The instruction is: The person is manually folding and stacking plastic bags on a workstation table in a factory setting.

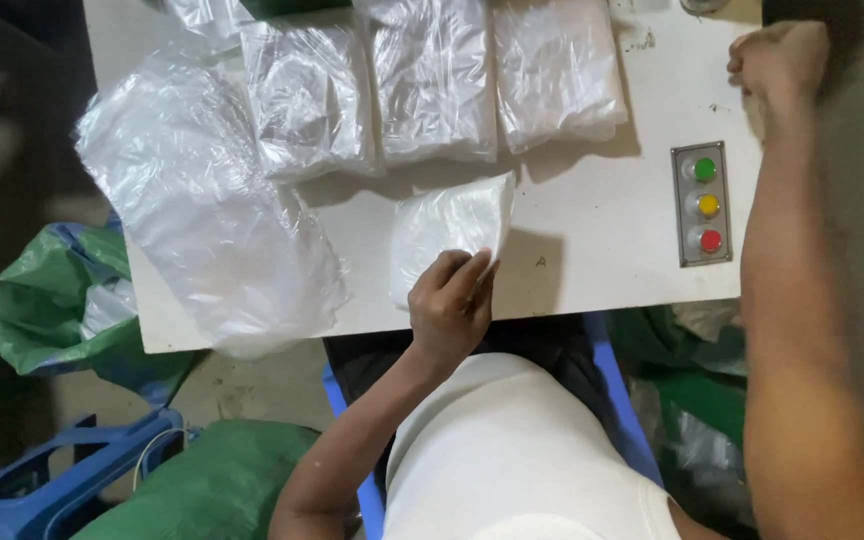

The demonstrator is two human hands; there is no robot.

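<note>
White table (592, 250): left hand (449, 300) pinches folded plastic bag (447, 228), seemingly long axis upright.

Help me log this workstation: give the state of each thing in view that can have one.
Left hand: pinching the small plastic bag, which lies flat on the white table.
Right hand: fisted at the table's far right edge; a grip cannot be told.
Three stacks of folded clear bags: lying side by side.
Large loose plastic sheet: crumpled, overhanging the table edge.
Three-button control panel: none visibly lit.
</note>
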